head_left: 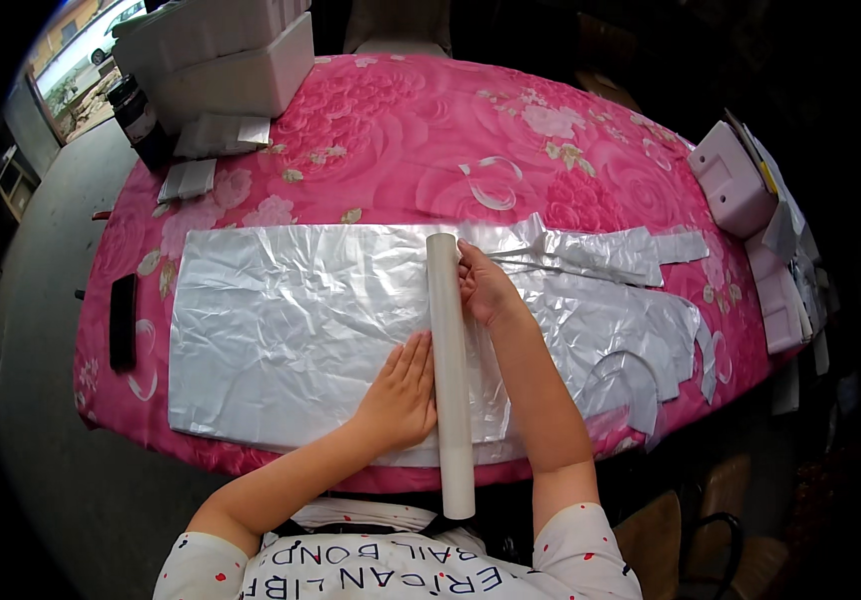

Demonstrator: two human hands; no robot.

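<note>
A stack of thin, silvery-white plastic bags lies flat and wrinkled on the table, with its cut handle strips toward the right. Across the bags, running from far to near, is a long pale cylindrical roll or tube whose near end sticks out past the table's front edge. My left hand rests on the bags with its fingers straight, its edge against the roll's left side. At the far end, my right hand grips the roll's right side with curled fingers; some fingertips are partly hidden.
A black phone lies at the left edge of the pink flowered tablecloth. White foam boxes, a dark jar and small packets stand back left. More foam boxes line the right edge.
</note>
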